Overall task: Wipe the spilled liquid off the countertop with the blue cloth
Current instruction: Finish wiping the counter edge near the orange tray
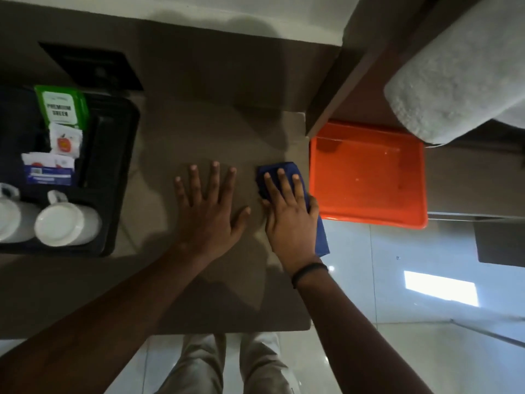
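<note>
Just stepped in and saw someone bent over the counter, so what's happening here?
A person is wiping the brown countertop. Their right hand presses flat on a dark blue cloth at the counter's right edge, beside an orange plastic tray. The left hand lies open and flat on the bare surface, holding nothing. A black tray with white mugs and tea sachets sits to the left, untouched. No spill is clearly visible in this dim light.

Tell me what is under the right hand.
The blue cloth lies under the right hand, pressed flat on the countertop near its right edge. Any liquid beneath the cloth is covered and cannot be seen.
</note>
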